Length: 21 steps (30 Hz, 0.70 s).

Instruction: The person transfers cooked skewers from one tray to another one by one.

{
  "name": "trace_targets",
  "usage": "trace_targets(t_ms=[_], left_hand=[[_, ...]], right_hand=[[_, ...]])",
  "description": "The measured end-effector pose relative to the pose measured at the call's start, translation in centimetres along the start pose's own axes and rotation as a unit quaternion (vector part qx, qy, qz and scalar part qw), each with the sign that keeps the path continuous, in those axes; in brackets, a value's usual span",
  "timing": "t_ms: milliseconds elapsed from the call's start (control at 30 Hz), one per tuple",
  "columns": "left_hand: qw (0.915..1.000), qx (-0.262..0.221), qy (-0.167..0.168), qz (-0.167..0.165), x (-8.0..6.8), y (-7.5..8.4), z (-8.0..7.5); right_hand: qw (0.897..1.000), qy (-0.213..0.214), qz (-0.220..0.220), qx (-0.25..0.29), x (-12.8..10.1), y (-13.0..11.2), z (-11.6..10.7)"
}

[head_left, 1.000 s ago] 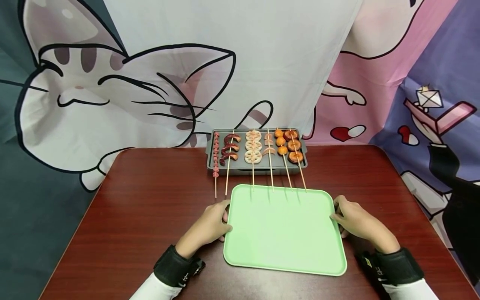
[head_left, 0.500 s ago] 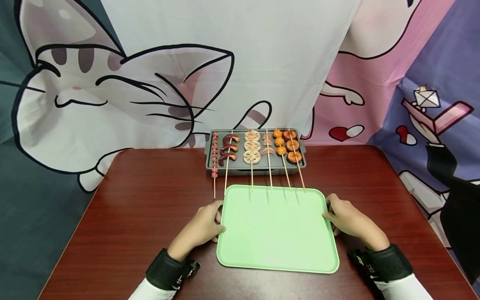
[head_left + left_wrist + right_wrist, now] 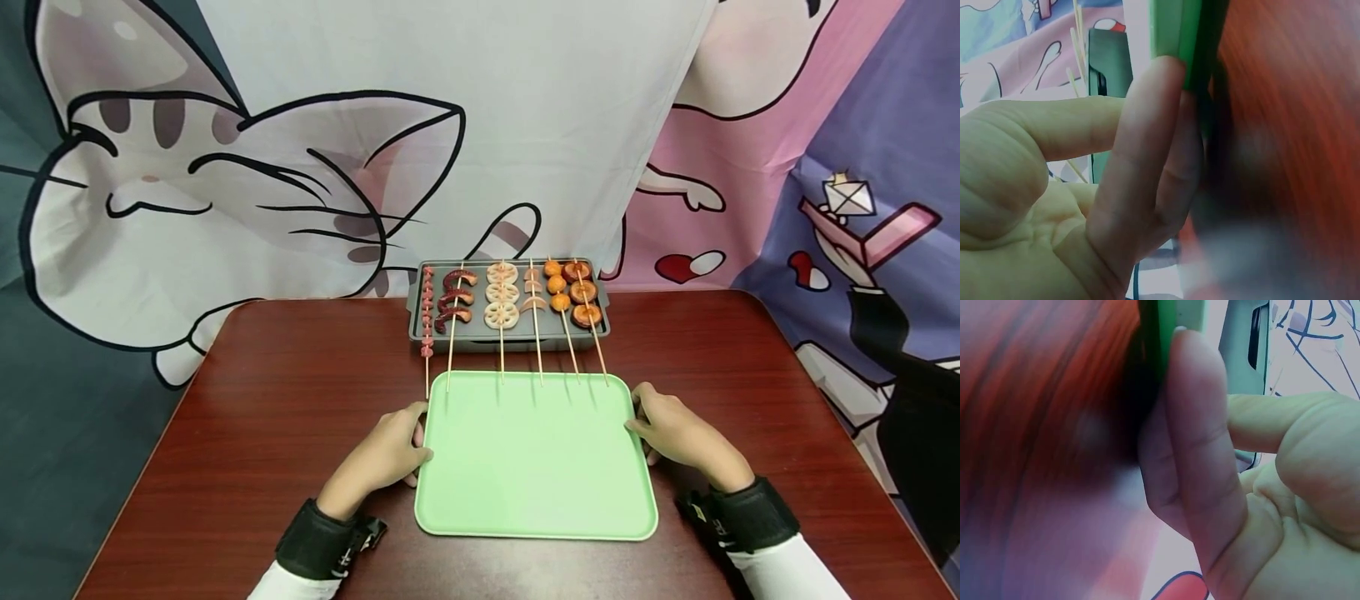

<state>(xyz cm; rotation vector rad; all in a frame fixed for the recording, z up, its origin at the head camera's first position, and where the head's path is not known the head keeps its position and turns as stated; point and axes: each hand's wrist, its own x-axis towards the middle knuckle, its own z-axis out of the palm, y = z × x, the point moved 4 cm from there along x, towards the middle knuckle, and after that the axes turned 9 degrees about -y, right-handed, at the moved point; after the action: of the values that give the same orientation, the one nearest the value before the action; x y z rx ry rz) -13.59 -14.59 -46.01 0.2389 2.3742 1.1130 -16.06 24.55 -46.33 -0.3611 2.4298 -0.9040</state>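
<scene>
A light green rectangular tray (image 3: 536,467) lies between both hands in the head view, its face bare. My left hand (image 3: 386,450) grips its left edge, thumb on top and fingers beneath; in the left wrist view the fingers (image 3: 1141,144) reach under the green rim. On the opposite side my right hand (image 3: 686,429) pinches the right edge in the same way, and its fingers (image 3: 1200,425) show against the rim in the right wrist view. Beyond the tray stands a dark grey grill pan (image 3: 480,340) bearing several skewers, whose stick ends reach toward or over the tray's far edge.
Skewers in the pan carry pink pieces (image 3: 427,308), curled sausage pieces (image 3: 455,298), lotus root slices (image 3: 501,294), orange balls (image 3: 556,284) and mushroom-like caps (image 3: 582,293). The brown table (image 3: 285,400) surrounds the tray. A cartoon-printed cloth (image 3: 525,125) hangs behind the table.
Both hands have moved the green tray leftward along the table, so its left edge now sits under more of the stick ends. The grill pan and skewers have stayed in place.
</scene>
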Motion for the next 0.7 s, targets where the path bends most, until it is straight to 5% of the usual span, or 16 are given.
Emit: trace_targets(t_ms=[700], left_hand=[[0.9997, -0.019, 0.010, -0.012, -0.3, -1.1, -1.4]], right_hand=[[1.000, 0.001, -0.001, -0.014, 1.8, -1.2, 0.2]])
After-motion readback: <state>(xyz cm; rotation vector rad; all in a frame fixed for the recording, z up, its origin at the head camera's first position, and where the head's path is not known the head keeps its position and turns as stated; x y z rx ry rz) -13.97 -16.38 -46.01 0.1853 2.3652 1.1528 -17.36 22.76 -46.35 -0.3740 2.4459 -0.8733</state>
